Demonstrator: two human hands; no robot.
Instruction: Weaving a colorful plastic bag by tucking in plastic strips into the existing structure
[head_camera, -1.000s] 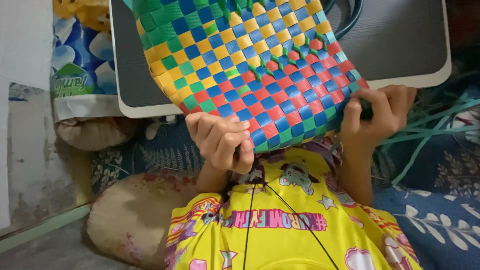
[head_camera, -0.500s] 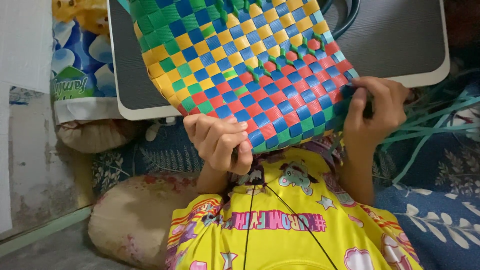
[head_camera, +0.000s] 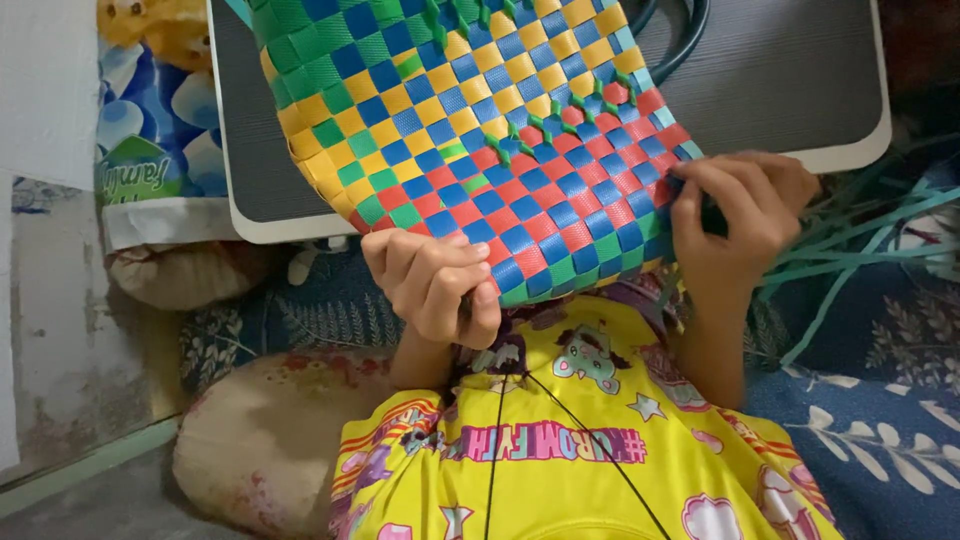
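1. The woven panel, plaited from flat plastic strips in blue, green, yellow and red, is held up in front of the person, above the lap, and fills the upper middle of the view.
2. The left hand sits at the panel's lower edge; its fingers are curled tight and pinch the edge of the weave near the blue and red squares.
3. The right hand grips the panel's right edge, where the red and blue squares meet loose strip ends; its fingers are clenched on the edge, thumb hidden behind the weave.
4. Behind the panel lies a flat dark board with a white rim, and a dark cord curves across it.
5. Loose teal strips trail out to the right of the right hand, over a blue floral cloth.
6. A yellow printed garment covers the person's lap below both hands, with thin dark cords running down it.
7. At the left stand a blue-and-white printed bag and a worn, pale cushion, well apart from the hands.
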